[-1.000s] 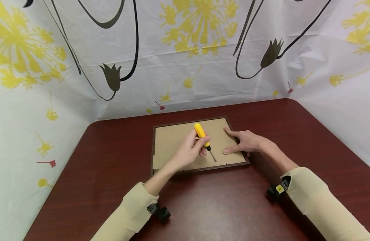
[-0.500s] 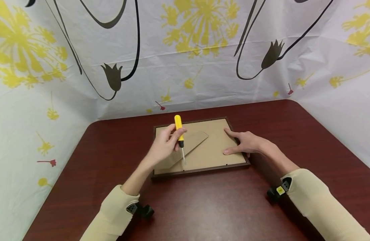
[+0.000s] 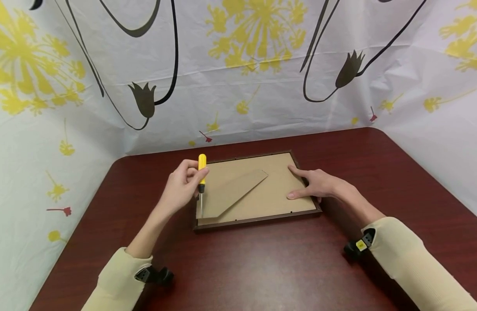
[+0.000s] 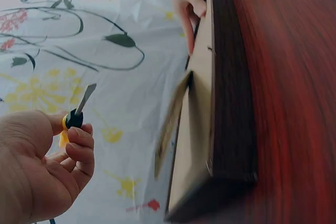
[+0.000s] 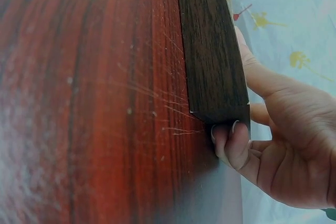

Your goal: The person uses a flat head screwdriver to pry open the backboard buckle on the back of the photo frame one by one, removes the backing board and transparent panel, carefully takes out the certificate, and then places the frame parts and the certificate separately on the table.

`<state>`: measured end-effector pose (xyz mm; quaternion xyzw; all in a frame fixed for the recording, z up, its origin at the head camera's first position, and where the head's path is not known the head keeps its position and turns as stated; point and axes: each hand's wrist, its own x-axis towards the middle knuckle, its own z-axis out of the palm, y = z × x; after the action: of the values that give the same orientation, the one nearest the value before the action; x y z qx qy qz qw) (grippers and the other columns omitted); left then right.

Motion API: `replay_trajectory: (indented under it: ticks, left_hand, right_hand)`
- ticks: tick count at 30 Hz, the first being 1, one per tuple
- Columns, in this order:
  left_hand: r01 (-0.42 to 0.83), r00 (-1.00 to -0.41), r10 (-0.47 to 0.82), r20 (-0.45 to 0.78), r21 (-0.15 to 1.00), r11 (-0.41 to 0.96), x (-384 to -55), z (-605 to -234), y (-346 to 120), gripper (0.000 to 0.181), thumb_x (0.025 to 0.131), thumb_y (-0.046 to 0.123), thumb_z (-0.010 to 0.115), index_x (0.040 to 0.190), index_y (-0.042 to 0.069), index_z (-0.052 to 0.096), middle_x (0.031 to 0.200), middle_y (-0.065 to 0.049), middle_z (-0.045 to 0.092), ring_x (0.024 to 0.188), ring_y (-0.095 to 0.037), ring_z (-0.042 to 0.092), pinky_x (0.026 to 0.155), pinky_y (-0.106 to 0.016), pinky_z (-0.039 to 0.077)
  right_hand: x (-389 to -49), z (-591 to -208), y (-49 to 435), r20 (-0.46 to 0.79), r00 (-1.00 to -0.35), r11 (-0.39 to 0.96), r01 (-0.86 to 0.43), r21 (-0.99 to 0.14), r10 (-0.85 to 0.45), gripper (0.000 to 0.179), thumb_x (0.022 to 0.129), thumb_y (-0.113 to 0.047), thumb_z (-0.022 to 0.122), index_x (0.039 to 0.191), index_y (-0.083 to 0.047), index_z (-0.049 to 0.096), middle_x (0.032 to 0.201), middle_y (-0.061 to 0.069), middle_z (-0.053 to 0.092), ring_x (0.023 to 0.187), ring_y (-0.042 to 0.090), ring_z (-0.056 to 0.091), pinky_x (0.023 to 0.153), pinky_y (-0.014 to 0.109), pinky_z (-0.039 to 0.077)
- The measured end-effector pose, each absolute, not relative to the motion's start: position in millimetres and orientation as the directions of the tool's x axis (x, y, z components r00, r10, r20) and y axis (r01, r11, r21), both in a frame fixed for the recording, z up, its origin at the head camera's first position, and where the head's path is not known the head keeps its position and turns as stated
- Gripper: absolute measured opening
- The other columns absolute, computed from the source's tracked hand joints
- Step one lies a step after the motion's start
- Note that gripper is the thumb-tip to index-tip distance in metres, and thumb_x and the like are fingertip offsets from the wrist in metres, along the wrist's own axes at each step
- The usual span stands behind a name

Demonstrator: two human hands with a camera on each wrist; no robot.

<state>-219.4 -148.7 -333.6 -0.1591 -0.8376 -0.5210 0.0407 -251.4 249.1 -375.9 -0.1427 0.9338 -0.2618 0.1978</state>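
A brown picture frame [image 3: 262,216] lies face down, its tan backing board [image 3: 277,190] upward. On the board is a cardboard stand flap [image 3: 234,192], whose free end rises off the board in the left wrist view. My left hand [image 3: 179,186] pinches a flat-blade screwdriver [image 3: 201,168] by its yellow handle, above the frame's left end; its blade points down in the head view. At the right end, my right hand [image 3: 318,183] grips the frame, thumb and a finger spread on the board. Other fingertips [image 5: 239,137] curl against the frame's side in the right wrist view.
The frame rests on a dark red wood-grain table [image 3: 262,263]. A white sheet [image 3: 192,116] with yellow flowers and dark stems hangs behind and along both sides. Small dark metal tabs [image 3: 291,212] show on the frame's inner edge.
My left hand has moved left across the frame with the screwdriver, whose handle now stands nearly upright. The stand flap has come into view. My right hand stays at the right end.
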Motion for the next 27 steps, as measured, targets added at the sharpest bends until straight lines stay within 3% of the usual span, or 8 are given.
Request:
replay_trajectory:
  ticks: [4,8,15,27]
  left_hand:
    - [0.289,-0.956,0.191,0.223,0.828,0.481,-218,-338,-166,0.035,0.103,0.031,0.061,0.114,-0.002,0.058,0.088,-0.017,0.070,0.057,-0.024,0.060,0.053,-0.032,0.053]
    - [0.254,-0.967,0.170,0.191,0.793,0.554,-217,-346,-185,0.034,0.103,0.031,0.061,0.110,-0.002,0.061,0.088,-0.017,0.070,0.061,-0.017,0.063,0.055,-0.038,0.057]
    - [0.183,-0.982,0.164,0.096,0.718,0.671,-212,-360,-214,0.029,0.103,0.026,0.061,0.108,-0.003,0.061,0.083,-0.011,0.067,0.056,-0.021,0.061,0.053,-0.030,0.053]
    - [0.161,-0.979,0.204,0.010,0.655,0.738,-201,-379,-247,0.025,0.101,0.015,0.062,0.110,-0.007,0.058,0.084,-0.009,0.066,0.050,-0.019,0.059,0.050,-0.031,0.051]
  right_hand:
    - [-251,-375,249,-0.292,-0.881,0.823,-0.167,-0.543,-0.371,0.111,0.082,-0.061,0.076,0.164,-0.019,0.013,0.151,0.036,0.034,0.049,0.023,0.059,0.057,0.036,0.053]
    - [-251,-374,247,-0.290,-0.880,0.821,-0.171,-0.545,-0.376,0.110,0.083,-0.060,0.076,0.164,-0.019,0.013,0.151,0.037,0.034,0.050,0.023,0.060,0.057,0.036,0.054]
    - [-250,-374,248,-0.293,-0.882,0.824,-0.165,-0.542,-0.369,0.111,0.082,-0.060,0.076,0.164,-0.018,0.013,0.150,0.038,0.034,0.049,0.023,0.060,0.059,0.035,0.054]
    - [-249,-373,247,-0.286,-0.882,0.824,-0.175,-0.540,-0.375,0.110,0.083,-0.059,0.076,0.164,-0.018,0.014,0.149,0.036,0.037,0.047,0.024,0.060,0.062,0.034,0.054]
